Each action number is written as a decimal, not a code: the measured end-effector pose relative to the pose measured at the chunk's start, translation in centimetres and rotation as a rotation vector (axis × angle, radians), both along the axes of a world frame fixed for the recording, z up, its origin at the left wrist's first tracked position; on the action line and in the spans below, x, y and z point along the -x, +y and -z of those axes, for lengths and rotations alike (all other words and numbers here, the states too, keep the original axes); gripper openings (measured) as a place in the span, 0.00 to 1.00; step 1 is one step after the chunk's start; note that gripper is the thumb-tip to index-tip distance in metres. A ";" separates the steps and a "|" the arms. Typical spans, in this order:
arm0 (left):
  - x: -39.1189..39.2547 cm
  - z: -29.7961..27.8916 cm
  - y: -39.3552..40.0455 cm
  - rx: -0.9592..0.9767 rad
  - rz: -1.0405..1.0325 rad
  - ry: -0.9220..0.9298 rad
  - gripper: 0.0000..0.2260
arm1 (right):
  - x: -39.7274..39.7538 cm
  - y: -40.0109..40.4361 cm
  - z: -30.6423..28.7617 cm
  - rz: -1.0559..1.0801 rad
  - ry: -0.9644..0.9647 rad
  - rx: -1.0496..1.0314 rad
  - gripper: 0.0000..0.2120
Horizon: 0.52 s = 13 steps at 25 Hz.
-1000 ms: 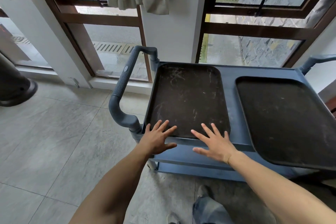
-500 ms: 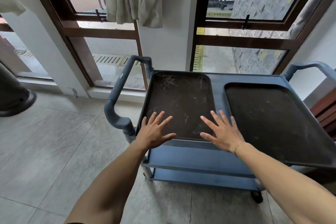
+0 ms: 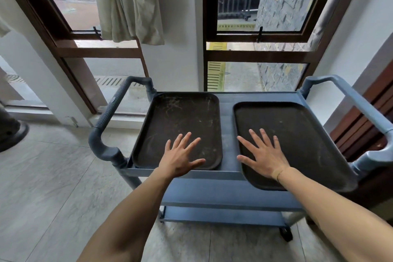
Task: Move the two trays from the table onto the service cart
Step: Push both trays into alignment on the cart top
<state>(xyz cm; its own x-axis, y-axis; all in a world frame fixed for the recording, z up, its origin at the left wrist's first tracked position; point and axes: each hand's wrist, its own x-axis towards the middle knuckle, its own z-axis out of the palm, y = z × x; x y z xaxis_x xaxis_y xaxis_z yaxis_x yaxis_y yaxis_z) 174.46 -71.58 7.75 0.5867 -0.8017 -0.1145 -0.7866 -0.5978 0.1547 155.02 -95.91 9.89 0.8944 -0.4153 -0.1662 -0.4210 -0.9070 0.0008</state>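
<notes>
The right hand (image 3: 264, 156) has been shifted from the left tray (image 3: 180, 121) onto the right tray (image 3: 297, 134), fingers spread.

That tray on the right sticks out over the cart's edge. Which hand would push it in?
Probably the right hand: it's spread open over that right tray; the left hand is over the other.

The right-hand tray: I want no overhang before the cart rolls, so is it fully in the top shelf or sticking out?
Sticking out. The right tray has its near corner past the front edge of the cart.
</notes>
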 end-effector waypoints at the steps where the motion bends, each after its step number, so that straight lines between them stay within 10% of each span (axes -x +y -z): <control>1: 0.8 -0.1 -1.0 -0.001 0.007 0.005 0.38 | 0.9 -1.1 0.0 0.007 0.001 0.003 0.37; 13: 10.7 0.3 -13.1 -0.033 0.011 0.059 0.41 | 10.7 -12.6 -0.2 0.016 0.028 -0.055 0.40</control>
